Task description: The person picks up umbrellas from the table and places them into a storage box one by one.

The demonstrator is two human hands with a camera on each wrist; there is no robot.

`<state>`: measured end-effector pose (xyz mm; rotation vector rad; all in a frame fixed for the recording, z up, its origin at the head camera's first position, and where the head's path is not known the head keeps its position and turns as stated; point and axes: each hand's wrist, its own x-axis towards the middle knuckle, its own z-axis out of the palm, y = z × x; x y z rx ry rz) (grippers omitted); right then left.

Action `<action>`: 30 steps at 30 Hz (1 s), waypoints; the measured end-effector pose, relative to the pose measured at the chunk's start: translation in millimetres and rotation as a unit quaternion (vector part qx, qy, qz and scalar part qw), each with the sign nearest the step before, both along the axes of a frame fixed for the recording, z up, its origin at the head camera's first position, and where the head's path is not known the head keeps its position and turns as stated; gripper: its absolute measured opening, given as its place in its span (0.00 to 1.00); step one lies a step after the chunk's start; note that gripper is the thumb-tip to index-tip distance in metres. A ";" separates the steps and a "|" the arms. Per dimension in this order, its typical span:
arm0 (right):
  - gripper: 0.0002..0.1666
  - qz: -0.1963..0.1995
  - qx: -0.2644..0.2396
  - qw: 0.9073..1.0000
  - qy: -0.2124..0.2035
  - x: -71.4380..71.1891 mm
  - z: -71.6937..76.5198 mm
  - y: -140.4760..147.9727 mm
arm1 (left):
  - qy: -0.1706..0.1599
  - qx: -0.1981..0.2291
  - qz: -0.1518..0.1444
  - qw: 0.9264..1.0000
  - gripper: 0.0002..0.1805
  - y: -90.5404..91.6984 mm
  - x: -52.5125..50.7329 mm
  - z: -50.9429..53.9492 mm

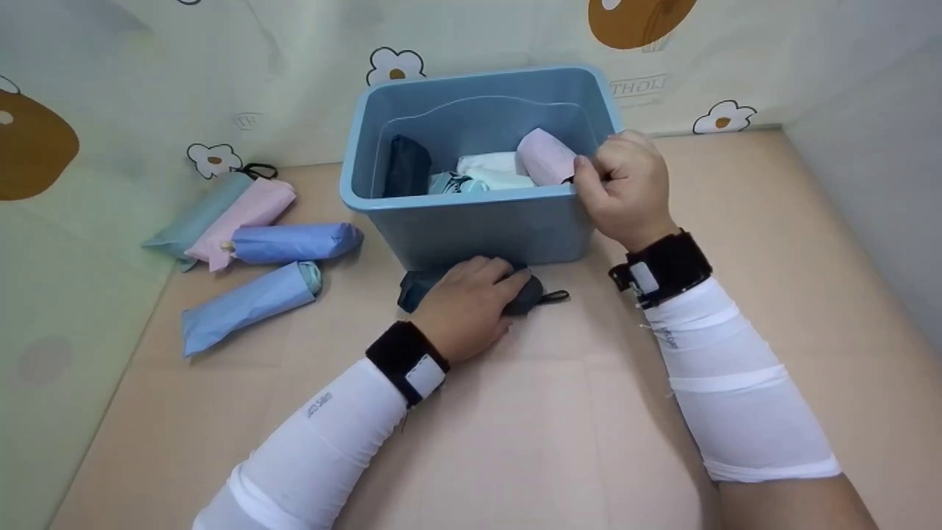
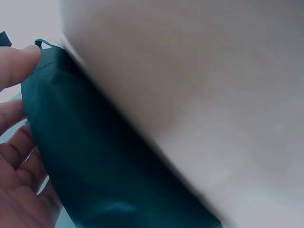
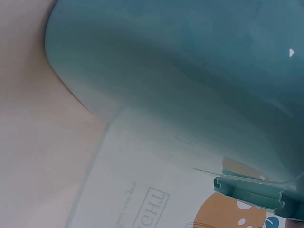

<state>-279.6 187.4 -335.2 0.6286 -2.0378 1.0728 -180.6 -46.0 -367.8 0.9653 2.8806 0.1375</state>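
My left hand (image 1: 471, 309) grips a dark navy folded umbrella (image 1: 524, 294) lying on the tabletop against the front of a blue bin (image 1: 478, 228). In the left wrist view this umbrella (image 2: 95, 142) looks dark teal, with the thumb on one side and the fingers along its edge. With curled fingers my right hand (image 1: 629, 188) holds the bin's right rim near its front corner. Inside the bin lie a pink folded umbrella (image 1: 546, 156), a dark one (image 1: 407, 168) and pale bundles (image 1: 497, 169). The right wrist view shows the bin's outer wall (image 3: 166, 71), the hand hidden.
Left of the bin lie several folded umbrellas: a grey-green one (image 1: 210, 210), a pink one (image 1: 246, 217), a blue one (image 1: 294, 243) and a light blue one (image 1: 246, 305). Behind the bin hangs a flower-printed sheet (image 1: 309, 73). The tabletop (image 1: 552, 427) is beige.
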 end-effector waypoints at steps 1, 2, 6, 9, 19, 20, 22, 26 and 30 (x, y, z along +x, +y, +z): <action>0.27 0.001 0.000 1.000 0.001 -0.1 0.1 0.0 | 0.002 0.000 -0.003 1.000 0.33 0.6 -0.1 0.4; 0.27 0.001 0.001 1.000 0.001 -0.2 0.1 0.0 | 0.004 0.000 -0.005 1.000 0.32 1.1 -0.3 0.8; 0.27 -0.001 0.003 1.000 0.001 -0.1 0.5 0.3 | 0.004 0.004 -0.008 1.000 0.31 3.0 -2.1 1.9; 0.27 -0.001 -0.002 1.000 -0.001 0.1 1.2 0.4 | 0.003 0.008 0.000 1.000 0.30 3.9 -4.1 2.7; 0.27 0.008 -0.015 1.000 -0.001 1.1 2.3 0.3 | -0.044 0.020 0.036 0.998 0.27 6.9 -7.3 5.4; 0.27 0.008 -0.014 1.000 -0.002 1.1 2.2 0.3 | -0.052 0.021 0.039 0.998 0.26 7.4 -7.2 5.7; 0.27 0.008 -0.013 1.000 -0.006 1.3 1.9 0.4 | -0.064 0.021 0.043 0.997 0.26 8.5 -6.8 6.4; 0.27 0.006 -0.010 1.000 -0.008 1.3 1.1 0.3 | -0.070 0.024 0.042 0.996 0.24 10.8 -5.2 7.5; 0.27 0.004 -0.008 1.000 -0.006 0.9 0.2 -0.3 | -0.069 0.016 0.033 0.997 0.24 13.0 -2.9 7.7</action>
